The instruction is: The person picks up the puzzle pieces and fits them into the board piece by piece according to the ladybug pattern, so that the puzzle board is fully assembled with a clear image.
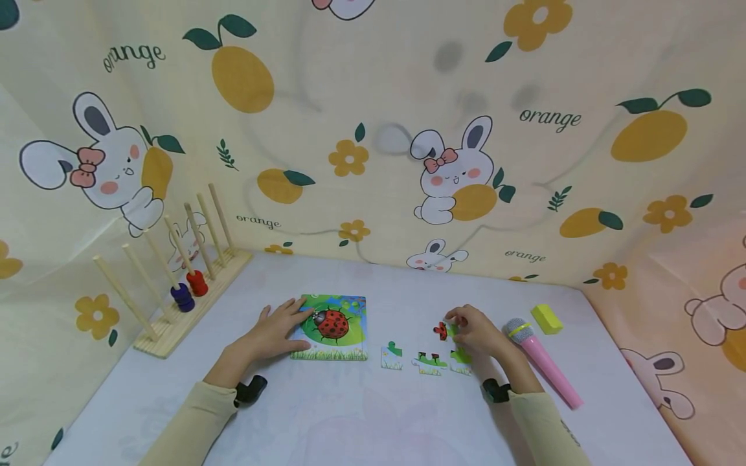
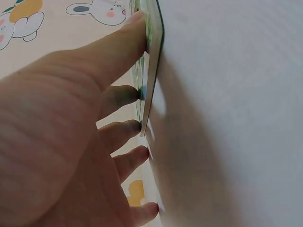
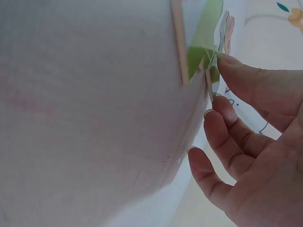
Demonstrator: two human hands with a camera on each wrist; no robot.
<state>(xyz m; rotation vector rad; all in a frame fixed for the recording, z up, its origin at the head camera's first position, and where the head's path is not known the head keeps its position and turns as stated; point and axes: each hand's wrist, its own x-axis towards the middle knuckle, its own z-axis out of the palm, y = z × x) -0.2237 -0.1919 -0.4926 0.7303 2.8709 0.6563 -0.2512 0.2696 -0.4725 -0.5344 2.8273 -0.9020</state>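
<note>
A square ladybug picture board (image 1: 333, 323) lies on the table, and my left hand (image 1: 280, 330) rests on its left side with fingers spread. Seen from the left wrist, the thumb (image 2: 128, 40) is on the board's face near one edge. My right hand (image 1: 479, 330) pinches a jigsaw puzzle piece (image 1: 441, 331) with red ladybug and green on it, partly hidden by the fingers. Below it lie three grassy pieces: a corner piece (image 1: 392, 357), a middle piece (image 1: 430, 364) and a right piece (image 1: 460, 361). Thumb and fingertips meet at the held piece's edge in the right wrist view.
Right of my right hand lie a pink toy microphone (image 1: 548, 366) and a yellow block (image 1: 546, 319). At the left stands a wooden peg rack (image 1: 198, 317) with blue rings (image 1: 183, 298) and red rings (image 1: 197, 283) on its pegs. A patterned cloth wall (image 1: 373, 213) closes off the back.
</note>
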